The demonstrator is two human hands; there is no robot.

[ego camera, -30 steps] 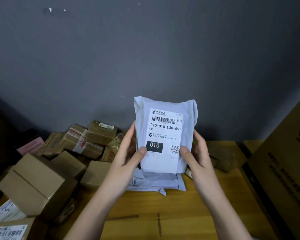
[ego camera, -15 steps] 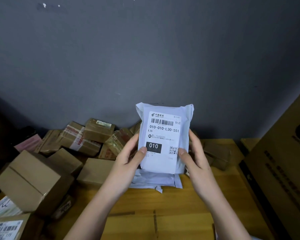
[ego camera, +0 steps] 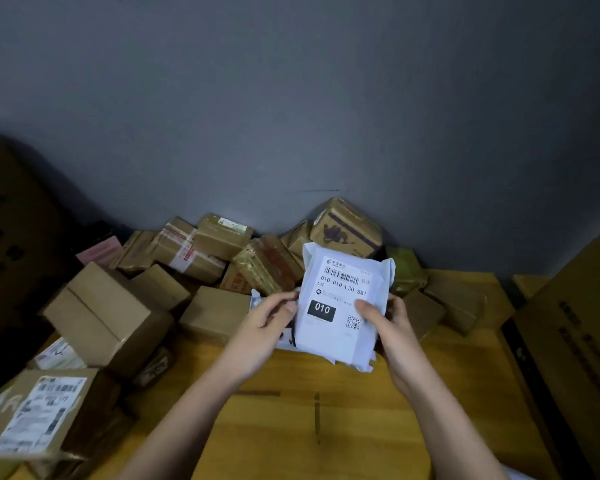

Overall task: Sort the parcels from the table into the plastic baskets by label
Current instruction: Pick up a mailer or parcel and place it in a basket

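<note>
A white plastic mailer parcel [ego camera: 343,299] with a barcode label reading 010-010-L30-551 and a black "010" box is held low over the wooden table [ego camera: 326,420]. My left hand [ego camera: 267,323] pinches its left edge with thumb on the front. Gripping the right edge, my right hand [ego camera: 385,327] has its thumb on the label near the QR code. Another white mailer [ego camera: 257,299] peeks out behind the left hand. No plastic basket is in view.
Several brown cardboard parcels [ego camera: 108,317] are heaped along the grey wall and down the table's left side; one at the near left [ego camera: 35,410] carries a white label. A large carton [ego camera: 575,358] stands at the right, another [ego camera: 11,209] at the far left.
Both hands have lowered the white mailer toward the table and tilted it a little. The camera has tipped down, showing more boxes on the left.
</note>
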